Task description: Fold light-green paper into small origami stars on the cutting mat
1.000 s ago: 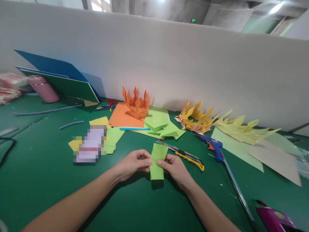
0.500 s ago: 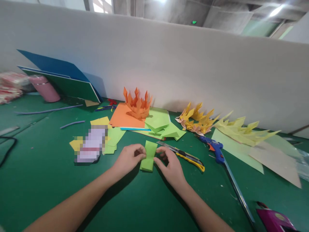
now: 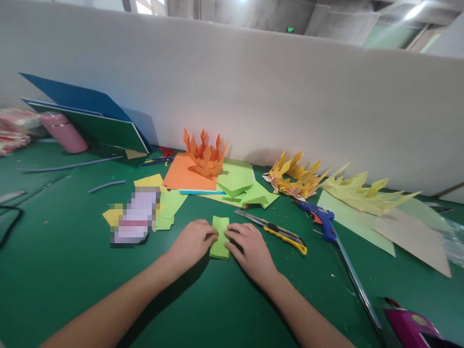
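A small folded strip of light green paper lies upright in front of me on the green table, its creased layers showing at the lower end. My left hand has its thumb and fingers closed on the strip's left edge. On the opposite edge, my right hand holds the paper with curled fingertips and thumb. A yellow-handled utility knife rests just right of my right hand, blade out. Behind the strip lie loose light green papers.
An orange paper crown stands on orange sheets at the back. Yellow paper crowns sit right of it. A blue glue gun lies at right, a purple tool near the front corner, a pink bottle at left.
The green paper has come down flatter on the table and straightened. My right hand has lowered its fingers onto the paper's right edge. The view has shifted slightly.
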### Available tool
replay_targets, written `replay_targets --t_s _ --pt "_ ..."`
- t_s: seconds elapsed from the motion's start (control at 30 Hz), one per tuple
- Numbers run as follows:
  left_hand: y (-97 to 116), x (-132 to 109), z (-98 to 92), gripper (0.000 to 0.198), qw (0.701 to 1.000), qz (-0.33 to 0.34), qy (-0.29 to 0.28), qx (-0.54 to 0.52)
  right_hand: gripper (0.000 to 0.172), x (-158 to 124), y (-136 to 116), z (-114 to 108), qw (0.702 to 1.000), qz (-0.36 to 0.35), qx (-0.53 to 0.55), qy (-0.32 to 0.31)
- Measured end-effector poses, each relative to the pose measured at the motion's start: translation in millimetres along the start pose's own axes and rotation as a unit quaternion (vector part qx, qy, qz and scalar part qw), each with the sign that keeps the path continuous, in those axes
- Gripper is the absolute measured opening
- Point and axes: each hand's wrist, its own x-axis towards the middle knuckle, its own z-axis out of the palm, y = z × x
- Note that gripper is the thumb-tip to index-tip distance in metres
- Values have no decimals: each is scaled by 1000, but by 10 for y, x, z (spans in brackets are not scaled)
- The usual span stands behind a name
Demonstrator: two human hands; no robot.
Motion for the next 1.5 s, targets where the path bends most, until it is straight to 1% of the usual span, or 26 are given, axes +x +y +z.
replay_targets --t_s 0.2,0.33,0.43,0.53,0.67,0.77,0.93,1.03,1.13,1.2,1.27,1.4,1.5 --pt "64 -20 -16 26 999 -8 -14 40 19 -3 -11 -1 1000 3 -17 -5" --pt "94 -28 -11 29 998 -17 -21 59 21 6 8 -9 999 31 -27 -16" --pt "75 -21 2 29 998 -10 -23 60 29 31 43 -32 996 63 -43 -39" --pt "35 -10 18 27 999 1 -13 48 40 69 74 -68 992 82 -65 -68" --pt "-11 3 36 25 999 9 -5 39 52 114 93 -107 988 92 -85 -94" --pt "-24 7 40 25 999 14 -3 34 56 119 105 -114 987 87 -87 -103" --pt "0 4 22 26 1000 11 -3 23 52 59 114 -74 993 61 -84 -62" --pt "16 6 10 25 1000 -1 -10 24 38 18 105 -50 996 37 -70 -35" --pt "15 9 7 24 1000 -2 -7 24 19 -3 95 -56 998 -16 -52 -18" --pt "8 8 8 24 1000 2 -3 24 15 -12 89 -79 998 -60 -30 -21" --pt "-2 6 11 24 1000 6 1 23 17 -25 84 -114 995 -91 0 -32" --pt "-19 7 19 24 1000 13 8 17 18 -60 78 -199 987 -133 52 -72" --pt "-24 9 20 25 1000 15 5 17 21 -72 78 -251 981 -154 67 -102"
